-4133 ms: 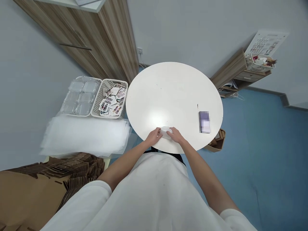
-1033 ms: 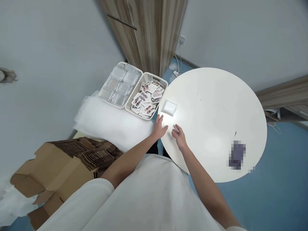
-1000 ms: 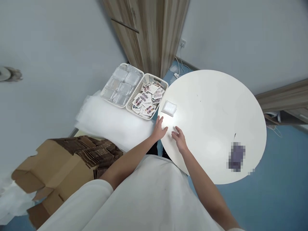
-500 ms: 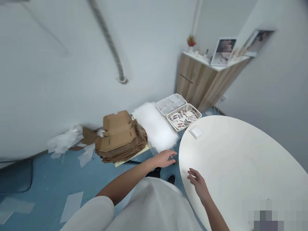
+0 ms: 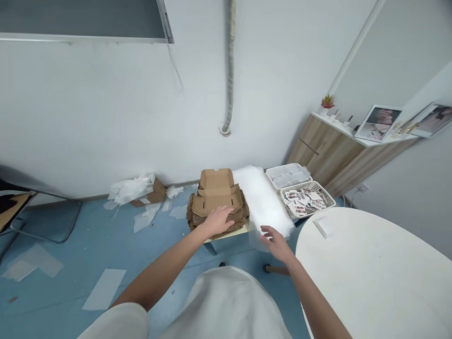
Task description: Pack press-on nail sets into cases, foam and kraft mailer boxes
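Observation:
My left hand [image 5: 219, 221] is open, its fingers stretched over the front right part of a stack of flat brown cardboard boxes [image 5: 216, 203]. Whether it touches the top box I cannot tell. My right hand [image 5: 277, 243], open as well with thumb and fingers apart, is held over the front edge of a pile of thin white foam sheets [image 5: 259, 195]. Nothing shows in either hand. Behind the foam stand a white basket of printed cards [image 5: 326, 197] and a white tray with clear plastic packets [image 5: 289, 175].
At my right is a round white table [image 5: 370, 268] bearing a small white stack [image 5: 323, 227]. A wooden cabinet [image 5: 332, 150] fills the far corner. Loose white sheets [image 5: 104, 289] and a torn carton [image 5: 155, 192] lie on the floor. A chair frame [image 5: 68, 226] stands left.
The view has swung left toward the wall. My left hand has come over the cardboard stack, and my right hand has left the round table's edge for the foam sheets.

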### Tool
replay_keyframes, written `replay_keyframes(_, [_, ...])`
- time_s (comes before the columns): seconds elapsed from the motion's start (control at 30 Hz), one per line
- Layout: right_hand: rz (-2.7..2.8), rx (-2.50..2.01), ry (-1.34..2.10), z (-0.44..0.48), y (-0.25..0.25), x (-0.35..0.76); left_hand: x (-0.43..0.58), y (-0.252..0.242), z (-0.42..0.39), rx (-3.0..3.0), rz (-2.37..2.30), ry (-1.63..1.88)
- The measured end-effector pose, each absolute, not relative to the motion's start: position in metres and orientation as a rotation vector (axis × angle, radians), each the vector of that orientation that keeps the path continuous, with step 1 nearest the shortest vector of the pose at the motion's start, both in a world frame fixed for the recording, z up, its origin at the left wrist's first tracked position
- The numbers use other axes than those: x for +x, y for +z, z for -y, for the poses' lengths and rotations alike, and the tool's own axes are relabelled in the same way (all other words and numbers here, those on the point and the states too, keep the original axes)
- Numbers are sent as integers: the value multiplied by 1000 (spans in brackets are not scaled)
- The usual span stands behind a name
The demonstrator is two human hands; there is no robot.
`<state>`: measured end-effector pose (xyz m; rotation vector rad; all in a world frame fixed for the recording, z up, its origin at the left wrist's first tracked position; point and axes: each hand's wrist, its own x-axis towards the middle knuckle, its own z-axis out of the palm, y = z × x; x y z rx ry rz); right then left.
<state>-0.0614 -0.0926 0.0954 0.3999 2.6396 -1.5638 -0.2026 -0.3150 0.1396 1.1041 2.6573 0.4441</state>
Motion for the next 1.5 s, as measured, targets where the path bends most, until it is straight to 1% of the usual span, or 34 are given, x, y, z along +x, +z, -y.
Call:
replay_keyframes(0.13, [-3000,186,-1178,130,108,-115,-229,130,343,1011,-2693,324])
replay_keyframes(0.23, [-3152,167,-878,154,112,-144,-241,125,353,967,-2694,309])
replay_keyframes(0.37, [-3179,217,-522,174,113,-168,-247,119,361,934,-2666,308])
replay_keyframes(0.5, [-3109,275,-333,181,113,-181,-250,114,367,907,-2635,346])
replay_keyframes(0.73, [-3029,392,-349,181,107,-191,-253,107,373,883,-2594,451])
replay_keyframes(0.93, [-2956,448,-396,179,105,-194,-254,108,369,851,-2590,426])
replay_keyframes(1.03, [-2982,476,-633,172,109,-198,-253,110,367,872,-2605,395])
replay_keyframes(1.2, [-2839,611,-1268,160,118,-201,-255,112,366,962,-2620,381])
replay_keyframes(1.27, [-2838,634,-1340,161,121,-196,-257,112,365,1010,-2607,364])
replay_keyframes(1.33, [-2998,627,-1210,168,125,-188,-258,113,363,1055,-2606,335])
replay_keyframes(1.4, [-3222,545,-938,181,129,-179,-259,113,361,1082,-2612,302])
replay_keyframes(1.43, [-3276,458,-819,189,131,-175,-259,112,360,1088,-2618,288])
replay_keyframes(1.5, [-3197,129,-648,205,131,-168,-259,112,360,1100,-2633,273])
